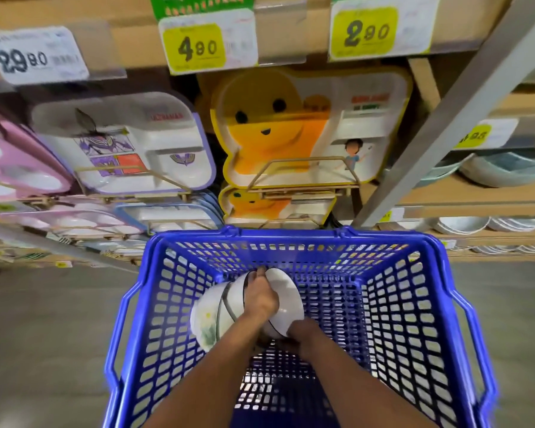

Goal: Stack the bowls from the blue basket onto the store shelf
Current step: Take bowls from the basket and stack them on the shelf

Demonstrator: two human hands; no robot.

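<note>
Both of your hands are inside the blue basket (pixel 414 304). The bowls (pixel 207 322) lie nested and tilted on their sides in it. Your left hand (pixel 260 296) lies over them, fingers curled over a rim. Your right hand (pixel 300 336) grips their near edge. The store shelf (pixel 476 208) stands beyond the basket, to the right.

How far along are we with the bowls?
Done: nothing clearly; white bowls sit on the right shelf, but who placed them is unknowable. In hand: left hand and right hand grip nested bowls inside the blue basket. Left: lift them out and stack them on the shelf.
</note>
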